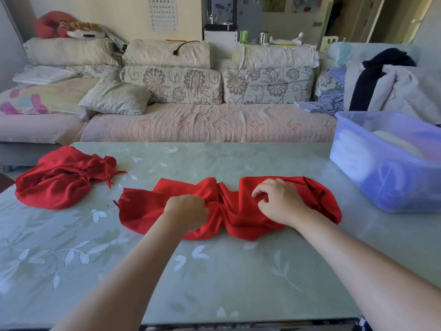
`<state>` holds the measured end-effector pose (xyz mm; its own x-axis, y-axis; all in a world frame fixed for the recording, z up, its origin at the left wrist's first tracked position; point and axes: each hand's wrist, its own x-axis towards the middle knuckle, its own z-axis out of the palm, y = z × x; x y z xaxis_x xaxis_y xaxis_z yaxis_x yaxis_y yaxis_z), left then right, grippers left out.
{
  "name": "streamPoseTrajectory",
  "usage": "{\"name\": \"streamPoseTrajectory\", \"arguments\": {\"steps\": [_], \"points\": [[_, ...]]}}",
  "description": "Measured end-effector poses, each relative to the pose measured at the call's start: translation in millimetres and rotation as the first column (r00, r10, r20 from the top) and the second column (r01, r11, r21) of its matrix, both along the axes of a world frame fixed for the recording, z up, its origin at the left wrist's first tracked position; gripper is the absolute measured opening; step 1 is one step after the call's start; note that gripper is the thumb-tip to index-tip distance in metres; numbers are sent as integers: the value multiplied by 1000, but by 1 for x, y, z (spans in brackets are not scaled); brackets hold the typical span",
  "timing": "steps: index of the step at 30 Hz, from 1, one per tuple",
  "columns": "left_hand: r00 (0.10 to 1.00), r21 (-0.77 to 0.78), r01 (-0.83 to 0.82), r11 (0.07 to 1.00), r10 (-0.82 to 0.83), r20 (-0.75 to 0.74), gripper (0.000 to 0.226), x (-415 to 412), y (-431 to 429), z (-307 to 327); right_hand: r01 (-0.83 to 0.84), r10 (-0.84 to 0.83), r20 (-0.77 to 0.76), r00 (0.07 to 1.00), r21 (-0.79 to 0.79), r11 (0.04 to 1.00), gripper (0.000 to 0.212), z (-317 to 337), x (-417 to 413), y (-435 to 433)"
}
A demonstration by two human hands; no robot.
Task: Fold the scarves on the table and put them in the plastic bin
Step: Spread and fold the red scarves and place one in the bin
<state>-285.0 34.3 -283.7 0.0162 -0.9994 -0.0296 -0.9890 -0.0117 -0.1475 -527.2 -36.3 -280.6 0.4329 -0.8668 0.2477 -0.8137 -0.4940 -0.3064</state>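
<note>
Red scarf [229, 209] lies stretched L-R across the mid table [214, 271], a bit nearer the far edge than the near one, bunched and wrinkled in the centre w/ flatter lobes at both ends; a bit of fringe shows at its L end. Left hand [187, 212] sits on the scarf just L of the bunched centre, closed into a fist, fingers curled under and gripping a gather of the red fabric. Right hand [278, 201] rests on the scarf's R half, palm down, fingers [262, 187] bent and pinching up a fold of cloth; not fully closed, more a claw-like pinch. Both forearms come in from the near edge, bare. 2nd red scarf [63, 179] lies in a loose crumpled heap near the far L corner of the table, well apart from the 1st, w/ tassels trailing off its R side toward the table's middle. Plastic bin [381, 187], translucent blue-ish, stands at the far R corner, near the R end of the spread scarf but not touching it; pale folded stuff [391, 139] shows inside, can't tell what exactly. Table top is pale green w/ white leaf pattern. Sofa [205, 120] w/ floral cushions runs behind the far edge.
</note>
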Motion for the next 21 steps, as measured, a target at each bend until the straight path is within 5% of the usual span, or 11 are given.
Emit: {"name": "streamPoseTrajectory", "arguments": {"steps": [4,6,10,12,15,17,21], "points": [[972,-192,131,973,-164,-170,31,-39,-14,-10,419,-314,-433,845,171,892,103,-5,-44,-11],[932,-251,233,940,-290,-219,39,-62,-21,-14,460,-303,-440,846,313,831,125,-15,-64,-15],[845,-277,466,841,-515,-144,65,-106,-31,-25,163,-138,-107,985,273,948,96,-26,-100,-28],[814,-178,524,833,-551,-183,54,-119,-38,-32,66,-64,-15,998,297,953,77,-30,-114,-31],[812,-177,511,841,-540,-223,24,-130,-46,-37,41,-21,-68,997,317,947,66,-33,-131,-32],[848,-247,440,863,-490,-203,26,-132,-50,-41,100,-69,-175,982,169,981,49,-26,-143,-36],[864,-431,252,866,-402,-303,45,-131,-57,-31,374,-474,-545,691,-292,880,33,1,-163,-41]]}}
